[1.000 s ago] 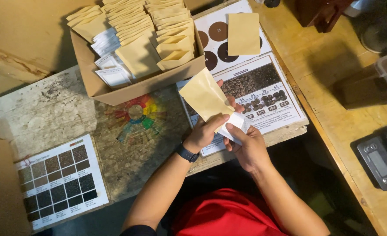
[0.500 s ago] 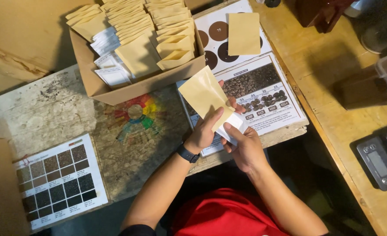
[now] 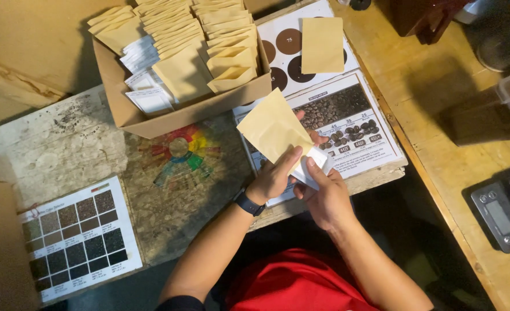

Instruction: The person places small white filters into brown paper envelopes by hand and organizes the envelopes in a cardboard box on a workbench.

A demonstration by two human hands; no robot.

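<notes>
We see the left hand (image 3: 273, 179) pinching a flat tan paper pouch (image 3: 272, 128) that rises above it, while the right hand (image 3: 322, 193), just beside, grips a small white label (image 3: 311, 169) against the pouch's lower edge.

Red shirt (image 3: 292, 285); dark wristband (image 3: 249, 203) (left wrist); bare forearms.

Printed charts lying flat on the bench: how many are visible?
3: the grid chart of dark squares at lower left, the brown-circle chart beside the cardboard box, the coffee-bean chart under the hands.
</notes>
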